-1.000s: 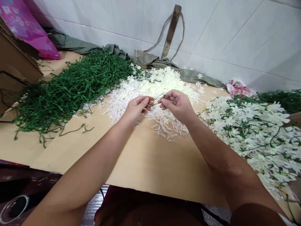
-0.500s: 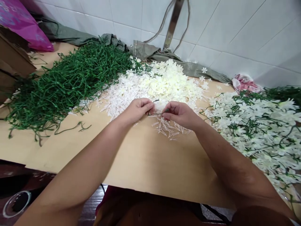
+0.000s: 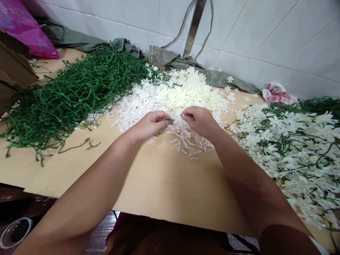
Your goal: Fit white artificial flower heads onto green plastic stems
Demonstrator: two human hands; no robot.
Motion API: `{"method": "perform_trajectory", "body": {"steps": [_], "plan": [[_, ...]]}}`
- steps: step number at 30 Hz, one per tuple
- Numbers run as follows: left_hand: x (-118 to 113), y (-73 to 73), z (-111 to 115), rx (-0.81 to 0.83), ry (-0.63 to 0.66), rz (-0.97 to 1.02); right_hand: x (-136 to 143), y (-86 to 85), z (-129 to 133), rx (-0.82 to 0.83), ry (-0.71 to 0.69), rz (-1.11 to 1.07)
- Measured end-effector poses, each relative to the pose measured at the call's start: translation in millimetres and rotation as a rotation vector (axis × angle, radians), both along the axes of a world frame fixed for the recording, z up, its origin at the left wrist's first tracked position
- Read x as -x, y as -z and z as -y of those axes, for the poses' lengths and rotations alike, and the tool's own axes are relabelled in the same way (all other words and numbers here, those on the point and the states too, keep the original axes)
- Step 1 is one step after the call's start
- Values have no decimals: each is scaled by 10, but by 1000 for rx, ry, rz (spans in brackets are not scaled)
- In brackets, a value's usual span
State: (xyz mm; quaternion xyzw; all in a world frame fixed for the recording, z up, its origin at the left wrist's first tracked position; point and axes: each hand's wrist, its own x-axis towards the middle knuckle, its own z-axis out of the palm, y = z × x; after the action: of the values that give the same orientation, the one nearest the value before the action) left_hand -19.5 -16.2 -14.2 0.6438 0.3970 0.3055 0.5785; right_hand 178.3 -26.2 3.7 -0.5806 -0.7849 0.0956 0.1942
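My left hand [image 3: 156,123] is closed in a pinch on a green plastic stem [image 3: 170,121], whose tips stick out past the thumb. Close by on the right, my right hand [image 3: 200,120] has thumb and forefinger pressed together, with a tiny whitish piece at the fingertips, too small to name. Both hands hover over a pile of thin white plastic stamens [image 3: 187,141]. Just behind them lies a heap of loose cream-white artificial flower heads [image 3: 186,90].
A large heap of green plastic stems [image 3: 79,92] spreads at the left. White flowers on green stems [image 3: 289,145] are piled at the right. Grey-green cloth [image 3: 220,78] runs along the tiled wall [image 3: 265,39]. A pink bag [image 3: 29,32] and cardboard box [image 3: 16,63] stand at the back left.
My right hand has risen slightly and turned, and the green piece at its fingertips is gone. The stem in my left hand has shifted, its green tips now together by the thumb.
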Motion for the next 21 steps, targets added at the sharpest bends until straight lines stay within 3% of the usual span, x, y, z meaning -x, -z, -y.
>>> {"method": "perform_trajectory", "body": {"steps": [4, 11, 16, 21], "plan": [[-20, -5, 12, -149, -33, -129, -165, -71, -10, -29, 64, -164], [-131, -99, -102, -443, -423, -560, -282, 17, -16, 3, 87, -340], [-367, -185, -288, -600, -384, -781, -284, -38, 20, 36, 70, -312], [-532, -112, -444, -702, -351, -889, -267, -41, 7, -49, 53, -257]]}}
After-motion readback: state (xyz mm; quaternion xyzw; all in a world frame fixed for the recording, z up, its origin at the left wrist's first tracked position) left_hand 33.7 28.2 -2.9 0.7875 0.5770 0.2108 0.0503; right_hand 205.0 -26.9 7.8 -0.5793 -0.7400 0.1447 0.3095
